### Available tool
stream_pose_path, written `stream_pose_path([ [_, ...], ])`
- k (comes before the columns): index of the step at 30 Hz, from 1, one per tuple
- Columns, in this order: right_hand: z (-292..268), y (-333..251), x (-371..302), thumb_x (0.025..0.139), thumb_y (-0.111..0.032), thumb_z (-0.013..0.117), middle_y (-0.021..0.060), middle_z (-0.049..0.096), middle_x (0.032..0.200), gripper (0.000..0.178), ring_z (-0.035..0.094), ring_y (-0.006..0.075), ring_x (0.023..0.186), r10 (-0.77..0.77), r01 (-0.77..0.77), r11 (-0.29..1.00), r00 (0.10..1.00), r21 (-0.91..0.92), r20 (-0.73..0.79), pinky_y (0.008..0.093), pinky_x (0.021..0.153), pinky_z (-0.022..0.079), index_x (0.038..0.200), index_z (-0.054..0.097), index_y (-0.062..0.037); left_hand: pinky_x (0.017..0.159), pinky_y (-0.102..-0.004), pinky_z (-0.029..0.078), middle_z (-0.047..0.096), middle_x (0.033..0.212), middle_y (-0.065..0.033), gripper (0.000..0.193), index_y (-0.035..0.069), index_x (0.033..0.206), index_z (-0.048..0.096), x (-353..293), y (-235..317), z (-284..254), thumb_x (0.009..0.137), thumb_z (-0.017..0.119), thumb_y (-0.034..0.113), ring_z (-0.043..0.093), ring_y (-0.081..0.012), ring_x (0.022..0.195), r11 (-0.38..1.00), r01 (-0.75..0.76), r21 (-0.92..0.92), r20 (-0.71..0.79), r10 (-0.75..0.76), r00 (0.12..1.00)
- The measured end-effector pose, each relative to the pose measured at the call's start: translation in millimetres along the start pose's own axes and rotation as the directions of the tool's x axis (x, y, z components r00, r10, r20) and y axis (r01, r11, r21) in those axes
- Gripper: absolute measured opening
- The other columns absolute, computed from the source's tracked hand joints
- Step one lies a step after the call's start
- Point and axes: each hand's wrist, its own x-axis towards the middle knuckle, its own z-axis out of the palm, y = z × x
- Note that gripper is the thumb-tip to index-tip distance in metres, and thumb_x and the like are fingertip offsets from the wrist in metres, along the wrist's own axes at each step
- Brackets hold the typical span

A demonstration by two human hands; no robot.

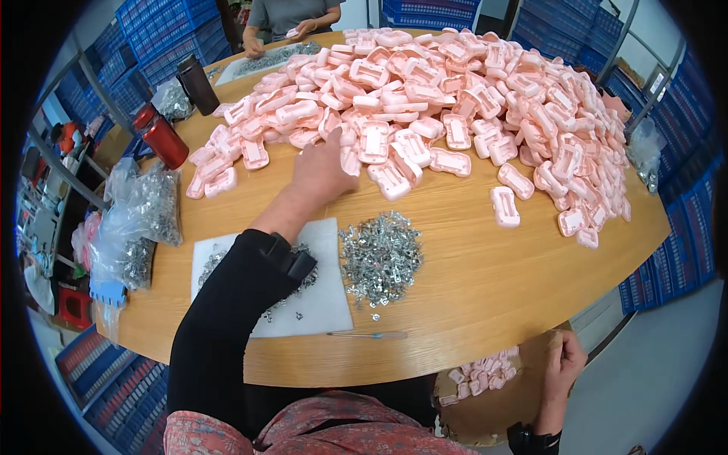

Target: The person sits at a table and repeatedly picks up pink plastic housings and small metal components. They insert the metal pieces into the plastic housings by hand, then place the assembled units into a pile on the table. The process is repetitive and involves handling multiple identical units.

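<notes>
My left hand (322,171) reaches to the near edge of a big heap of pale pink plastic shells (447,83). Its thumb and forefinger are around one pink shell (349,161), still among the others. Low on the right, my right hand (565,362) is closed at the rim of a brown cardboard box (485,417); whatever its curled fingers hold, if anything, is hidden. Several small pink pieces (481,377) lie in that box. Below my left hand, a white foam sheet (334,322) carries small metal pieces, partly covered by my black sleeve.
Beside the sheet lies a pile of small metal clips (381,258), with a thin pen-like tool (368,334) nearer me. Bags of metal parts (155,205), a red flask (161,136) and a dark tumbler (197,85) stand left. Another person's hands (302,30) work across the table.
</notes>
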Motion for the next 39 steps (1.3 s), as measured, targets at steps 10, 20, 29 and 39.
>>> stream_pose_path([
  [10,19,-29,27,0.097,-0.021,0.063,0.0057,0.060,0.072,0.027,0.053,0.0133,0.065,-0.211,0.209,0.977,0.974,0.033,0.084,0.0275,0.061,0.041,0.083,0.063,0.0020,0.099,-0.0404,0.050,0.063,0.125,-0.0258,0.088,-0.002,0.149,0.036,9,-12,16,0.073,0.075,0.021,0.061,-0.0376,0.117,0.973,0.114,-0.201,-0.026,-0.121,0.992],
  [20,50,-62,12,0.084,-0.002,0.065,0.0090,0.059,0.071,0.007,0.056,0.0175,0.064,-0.177,0.144,0.959,0.977,0.242,0.121,0.0286,0.062,0.046,0.089,0.066,0.0033,0.087,-0.0293,0.053,0.070,0.113,-0.0156,0.060,-0.002,0.134,0.058,-72,-18,-50,0.079,0.074,0.015,0.068,-0.0179,0.099,0.785,0.098,-0.611,0.209,0.041,0.977],
  [29,105,-135,-5,0.089,-0.006,0.072,0.0059,0.064,0.097,0.033,0.059,0.0111,0.080,-0.138,-0.310,0.688,0.832,0.656,0.538,0.0258,0.071,0.049,0.118,0.060,0.0014,0.084,-0.0253,0.053,0.068,0.104,-0.0022,0.030,0.001,0.120,0.062,-208,35,-54,0.092,0.071,0.007,0.064,-0.0089,0.097,0.649,0.093,-0.755,0.461,0.425,0.779],
  [39,124,-162,-28,0.093,-0.007,0.069,0.0016,0.066,0.096,0.028,0.058,0.0053,0.077,-0.158,-0.569,0.704,0.456,0.424,0.876,0.0218,0.070,0.049,0.118,0.060,0.0000,0.080,-0.0289,0.053,0.065,0.108,-0.0059,0.067,0.005,0.150,0.030,-270,1,-17,0.100,0.062,0.036,0.064,-0.0125,0.090,0.130,0.532,-0.837,0.510,0.540,0.670],
])
